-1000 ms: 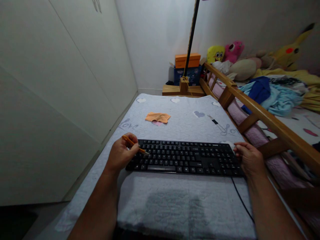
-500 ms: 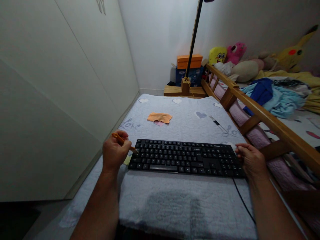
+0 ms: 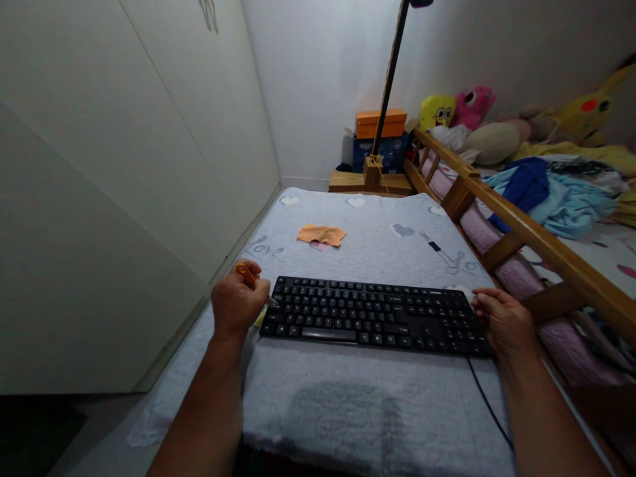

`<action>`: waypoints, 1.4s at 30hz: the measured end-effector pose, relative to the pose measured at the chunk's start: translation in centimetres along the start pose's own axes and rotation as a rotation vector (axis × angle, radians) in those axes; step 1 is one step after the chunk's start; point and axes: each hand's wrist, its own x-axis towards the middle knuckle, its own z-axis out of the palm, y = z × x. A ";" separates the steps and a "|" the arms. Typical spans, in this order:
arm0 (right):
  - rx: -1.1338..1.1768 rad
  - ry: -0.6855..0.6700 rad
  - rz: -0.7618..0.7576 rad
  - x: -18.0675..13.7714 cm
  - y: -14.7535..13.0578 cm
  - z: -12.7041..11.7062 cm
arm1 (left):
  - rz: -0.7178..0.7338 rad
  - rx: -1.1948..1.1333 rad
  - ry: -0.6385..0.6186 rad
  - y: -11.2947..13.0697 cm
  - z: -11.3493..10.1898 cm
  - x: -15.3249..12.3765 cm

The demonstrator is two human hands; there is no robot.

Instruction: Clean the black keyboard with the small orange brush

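Note:
A black keyboard [image 3: 348,311] lies flat on the quilted bedspread. My left hand [image 3: 237,297] is closed around an orange-handled brush [image 3: 245,274] at the keyboard's left end. The brush's pale tip meets the keys at the left edge; most of its lower part is hidden by my fingers. At the opposite end, my right hand [image 3: 504,321] grips the keyboard's right edge between thumb and fingers. Something yellowish [image 3: 260,318] peeks out beneath the left end.
Farther back lie an orange cloth [image 3: 321,234] and a thin wire tool with a black middle [image 3: 434,246]. The cable [image 3: 489,401] runs toward me. A wooden bed rail [image 3: 536,222] borders the right, a pale cabinet [image 3: 149,199] the left. A black pole [image 3: 391,79] stands behind.
My left hand has shifted slightly right, closer to the keys, and the brush shows less below my fingers. My right hand keeps its hold. The whole view has shifted a little.

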 end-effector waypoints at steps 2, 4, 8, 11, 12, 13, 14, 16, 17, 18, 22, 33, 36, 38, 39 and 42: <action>-0.004 -0.002 0.000 -0.1 0.0 0.0 | 0.012 0.033 0.068 -0.1 -0.1 -0.1; -0.006 -0.003 0.003 -0.1 -0.1 0.0 | 0.011 0.003 0.126 -0.3 -0.1 -0.2; -0.013 -0.004 -0.005 -0.1 -0.2 0.1 | -0.032 -0.260 0.164 -0.3 -0.1 -0.1; -0.025 -0.004 -0.011 -0.1 -0.2 0.1 | -0.094 -0.518 0.033 0.1 -0.1 0.2; -0.029 -0.003 -0.012 0.0 -0.2 0.1 | -0.115 -0.571 -0.022 0.2 0.0 0.3; -0.032 -0.002 -0.012 0.0 -0.1 0.0 | -0.132 -0.605 -0.073 0.3 0.0 0.3; -0.034 -0.002 -0.011 0.0 -0.1 0.0 | -0.145 -0.628 -0.113 0.4 0.1 0.3; -0.038 -0.004 -0.004 0.1 0.0 0.0 | -0.163 -0.652 -0.167 0.4 0.3 0.4; -0.041 -0.004 0.000 0.1 0.0 -0.1 | -0.170 -0.654 -0.181 0.4 0.4 0.4; -0.046 -0.004 0.003 0.1 0.0 -0.1 | -0.176 -0.649 -0.189 0.4 0.4 0.3; -0.070 -0.006 0.003 0.2 0.0 -0.1 | -0.214 -0.609 -0.200 0.4 0.5 0.3; -0.078 -0.017 -0.009 0.2 0.1 -0.1 | -0.115 -0.251 -0.071 -0.7 0.3 0.5; -0.077 -0.011 -0.001 0.4 0.2 -0.2 | -0.065 -0.108 0.046 -0.5 -0.1 0.4; -0.075 -0.010 -0.005 0.4 0.3 -0.2 | -0.046 -0.052 0.115 -0.1 -0.4 0.1; -0.074 -0.014 -0.010 0.4 0.3 -0.2 | -0.042 -0.048 0.140 0.0 -0.5 0.0; -0.073 -0.018 -0.024 0.2 0.2 -0.1 | -0.021 -0.138 0.162 0.1 -0.4 -0.2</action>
